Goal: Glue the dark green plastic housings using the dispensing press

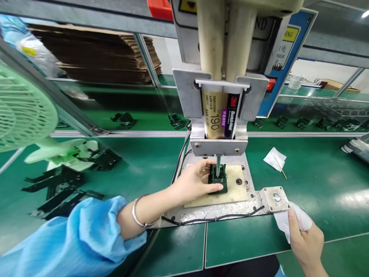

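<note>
My left hand is closed round a small dark square plastic part, thumb along its near side and fingers at its far side. That part rests on a cream pad on the machine's base. Straight above it, a thin nozzle points down into the part; whether the tip touches is unclear. A two-barrel adhesive cartridge sits in the metal holder over the nozzle. At the lower right, my right hand pinches a white wipe beside a metal box with a round push button.
A green fan and several black plastic parts stand at the left. More dark parts line the strip behind the bench. A cotton swab lies on a white paper square. A black cable runs along the base's front.
</note>
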Available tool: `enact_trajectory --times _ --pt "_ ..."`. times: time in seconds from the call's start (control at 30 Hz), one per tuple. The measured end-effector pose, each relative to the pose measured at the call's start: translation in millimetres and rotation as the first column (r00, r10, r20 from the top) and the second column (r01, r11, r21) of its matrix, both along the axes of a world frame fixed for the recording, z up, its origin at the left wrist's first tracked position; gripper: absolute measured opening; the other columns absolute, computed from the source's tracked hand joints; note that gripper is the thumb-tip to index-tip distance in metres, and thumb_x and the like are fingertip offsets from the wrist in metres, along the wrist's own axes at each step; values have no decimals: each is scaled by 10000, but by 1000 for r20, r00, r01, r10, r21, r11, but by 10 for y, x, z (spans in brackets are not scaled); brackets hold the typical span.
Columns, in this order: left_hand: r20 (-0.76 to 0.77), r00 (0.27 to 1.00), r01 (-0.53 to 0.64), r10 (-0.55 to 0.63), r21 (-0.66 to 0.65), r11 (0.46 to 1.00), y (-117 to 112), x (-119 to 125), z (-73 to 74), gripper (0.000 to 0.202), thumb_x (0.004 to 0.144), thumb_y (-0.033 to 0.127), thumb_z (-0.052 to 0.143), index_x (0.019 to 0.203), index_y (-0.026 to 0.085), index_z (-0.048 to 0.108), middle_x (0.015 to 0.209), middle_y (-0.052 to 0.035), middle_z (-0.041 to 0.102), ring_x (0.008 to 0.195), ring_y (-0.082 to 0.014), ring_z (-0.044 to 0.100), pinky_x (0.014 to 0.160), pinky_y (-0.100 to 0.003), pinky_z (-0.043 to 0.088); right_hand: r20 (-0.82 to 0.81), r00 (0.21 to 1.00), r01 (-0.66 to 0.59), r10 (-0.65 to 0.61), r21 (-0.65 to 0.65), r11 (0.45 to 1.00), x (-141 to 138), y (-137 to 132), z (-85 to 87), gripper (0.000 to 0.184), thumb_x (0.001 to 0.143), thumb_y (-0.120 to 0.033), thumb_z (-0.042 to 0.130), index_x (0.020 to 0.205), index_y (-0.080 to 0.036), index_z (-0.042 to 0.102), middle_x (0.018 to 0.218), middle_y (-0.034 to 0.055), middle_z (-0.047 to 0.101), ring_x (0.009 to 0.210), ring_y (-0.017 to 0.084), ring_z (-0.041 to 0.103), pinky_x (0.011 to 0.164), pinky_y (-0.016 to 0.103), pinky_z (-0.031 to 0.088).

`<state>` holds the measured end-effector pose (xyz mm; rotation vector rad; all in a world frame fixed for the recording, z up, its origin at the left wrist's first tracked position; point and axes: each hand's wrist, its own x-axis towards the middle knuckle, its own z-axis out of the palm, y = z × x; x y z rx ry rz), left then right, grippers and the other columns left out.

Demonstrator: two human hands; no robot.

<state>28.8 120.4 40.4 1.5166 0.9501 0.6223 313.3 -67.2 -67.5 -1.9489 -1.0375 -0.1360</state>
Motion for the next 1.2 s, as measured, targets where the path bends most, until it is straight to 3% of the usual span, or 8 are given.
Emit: enact_trajectory --times 0.13,0.27,0.33,0.43,0.6,0.77,0.93,1.2 --pt "-260 965 78 -26 194 978 -85 -13 20 616 690 413 785 1205 185 536 1287 -146 657 1273 -352 578 1096 -519 452 -116 993 18 -16 13 1000 -10 11 -16 649 832 -720 546 902 -122 790 847 143 752 841 324 729 750 349 556" --pt "-513 853 75 96 303 950 -185 -195 140 1141 624 539 803 1541 165 237 1610 -209 301 1447 -418 350 1145 -544 379 -308 948 69 -79 -43 997 47 -1 -14 627 729 -719 637 903 -137 793 913 144 755 944 367 708 802 387 559" --pt "-519 836 31 178 368 930 -221 -416 158 1135 681 596 720 1572 163 166 1652 -175 203 1485 -393 279 1182 -521 320 -424 899 75 -114 -107 991 98 30 21 632 677 -708 687 920 -135 791 904 133 756 949 375 702 770 388 566" --pt "-549 793 -102 264 308 946 -265 -872 98 976 775 662 569 1571 238 197 1628 -109 308 1434 -375 389 1147 -519 365 -589 803 4 -89 -143 990 132 167 141 676 654 -707 719 990 -123 778 908 115 758 910 352 707 699 363 570" --pt "-524 829 -260 196 -51 964 -413 -1396 -53 891 754 749 532 1508 320 329 1534 -37 481 1410 -291 442 1112 -407 424 -742 670 -125 -17 -135 983 64 452 366 679 566 -651 817 949 -91 775 896 129 756 858 326 717 660 331 579" --pt "-402 860 -402 313 -158 902 -572 -1313 -63 885 677 741 657 1436 342 439 1508 -17 497 1371 -279 474 1135 -361 391 -747 665 -125 -13 -129 984 49 494 367 665 545 -620 844 940 -90 773 929 132 755 900 335 713 692 343 582" --pt "-141 849 -528 509 -246 813 -599 -1198 -223 743 679 715 718 1284 310 567 1056 6 686 827 -183 642 679 -202 525 -602 794 -8 -85 -151 989 24 450 251 671 583 -685 775 921 -106 780 876 128 756 864 343 703 694 378 553" --pt "-135 774 -633 618 -183 753 -608 -1128 -302 731 562 768 757 1076 256 664 895 17 706 688 -145 553 551 -172 438 -545 835 -3 -76 -142 990 50 455 182 646 597 -701 762 867 -114 773 843 130 751 837 333 699 683 363 536"
